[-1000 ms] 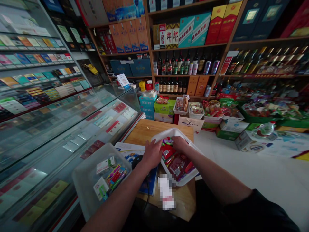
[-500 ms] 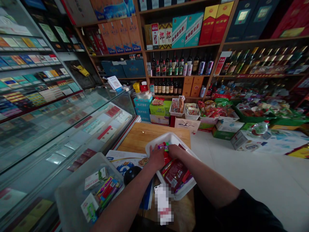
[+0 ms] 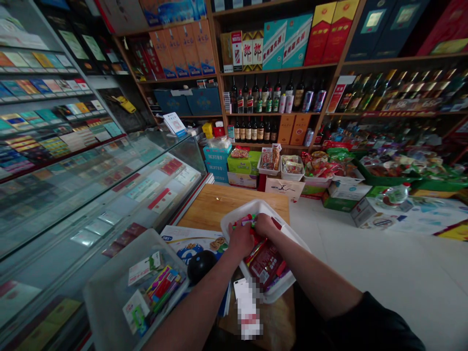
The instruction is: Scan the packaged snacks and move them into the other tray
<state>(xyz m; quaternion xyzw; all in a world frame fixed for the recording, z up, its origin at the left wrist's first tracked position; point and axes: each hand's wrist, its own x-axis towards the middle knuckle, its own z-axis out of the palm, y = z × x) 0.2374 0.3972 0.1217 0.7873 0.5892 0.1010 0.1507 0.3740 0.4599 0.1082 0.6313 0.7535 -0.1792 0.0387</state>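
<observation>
Both my hands reach into a white plastic basket [image 3: 268, 207] that stands slantwise on the wooden table. My left hand [image 3: 242, 240] is closed around small colourful packaged items [image 3: 244, 220] at the basket's far left; their exact kind does not show. Close beside it, my right hand [image 3: 265, 226] curls its fingers down among the same items, and its fingertips are hidden. A dark red packet [image 3: 263, 265] lies in the near part of the basket, with red and purple pieces around it.
At the left stands a translucent bin [image 3: 106, 273] holding small boxes and colourful packs. A black rounded object [image 3: 201, 266], a printed carton [image 3: 183, 239] and a phone [image 3: 247, 304] lie on the table [image 3: 204, 204]. A glass display counter [image 3: 146, 170] runs along the left; bottle shelves stand behind.
Both hands have shifted slightly within the basket, with my left hand a little to the right and closer to my right hand. The view has moved very slightly.
</observation>
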